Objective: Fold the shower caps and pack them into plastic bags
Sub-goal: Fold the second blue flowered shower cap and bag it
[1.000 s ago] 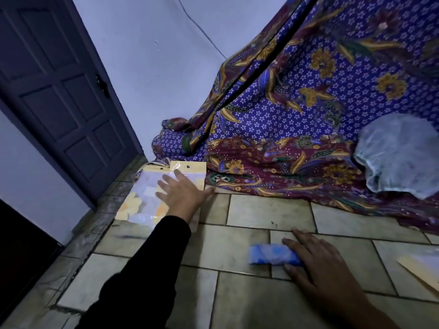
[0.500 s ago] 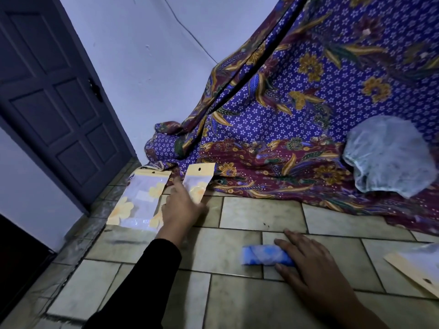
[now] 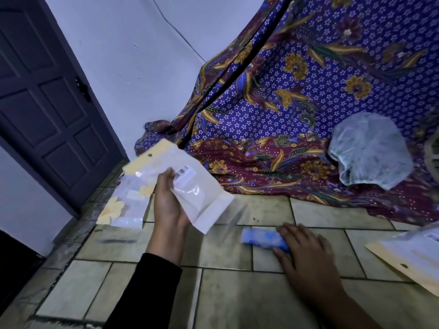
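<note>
Two risks: your left hand (image 3: 169, 207) grips the plastic bag (image 3: 197, 186), awkward to open alone; your right hand (image 3: 308, 255) merely pins the folded shower cap (image 3: 259, 237) under flat fingers (image 3: 294, 233), so it may unroll.

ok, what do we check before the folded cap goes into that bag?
1. Bag held: left hand grips the plastic bag clear of the floor: ok.
2. Cap folded: the folded cap lies compact on the floor: ok.
3. Cap secured: right hand rests flat on its end: ok.
4. Bag mouth open: blurred, cannot tell.
5. Remaining work: the unfolded cap lies on the patterned cloth: not ok.
</note>
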